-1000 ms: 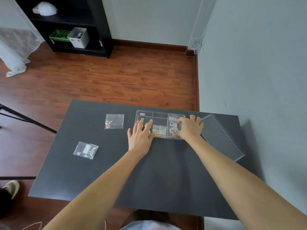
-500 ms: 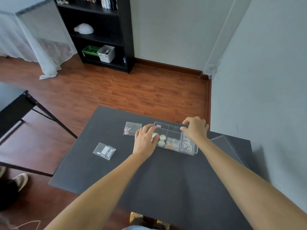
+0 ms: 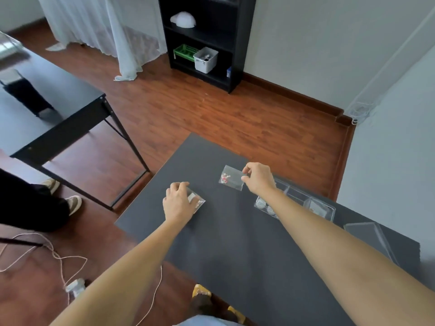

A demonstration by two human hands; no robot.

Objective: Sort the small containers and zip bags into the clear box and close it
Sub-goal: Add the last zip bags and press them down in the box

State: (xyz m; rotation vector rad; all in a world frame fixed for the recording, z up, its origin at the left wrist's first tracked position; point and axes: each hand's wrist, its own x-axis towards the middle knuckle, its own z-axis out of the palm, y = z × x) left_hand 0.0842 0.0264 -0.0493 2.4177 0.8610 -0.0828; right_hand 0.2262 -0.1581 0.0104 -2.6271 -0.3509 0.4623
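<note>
Dark grey and matte, the table [image 3: 235,243] stands on a reddish wood floor [image 3: 211,118] beside a pale wall. On it, the right hand [image 3: 257,178] pinches the right edge of a small zip bag [image 3: 229,178] between thumb and fingers; this bag is clear, has some red and white small pieces in its left part, and I cannot tell if it is lifted or lies flat on the table. The left hand [image 3: 179,202] is curled over a second zip bag [image 3: 196,201], with its fingers closed on the bag's left side; a white label and some small pieces show at the part that is not covered. This bag lies near the left edge of the table. The two bags are apart from each other, the second one nearer to the person. To the right, partly hidden behind the right forearm, the clear box [image 3: 322,208] sits open on the table; it has several compartments, and round small containers [image 3: 261,204] show in the compartment at its left end. Just beside the box, further right and nearer to the person, the clear lid [image 3: 367,234] lies on the table. Beyond the table a black shelf [image 3: 207,38] stands against the wall, and a second dark table [image 3: 47,109] is at the left, with someone's shoes [image 3: 74,203] near it.
</note>
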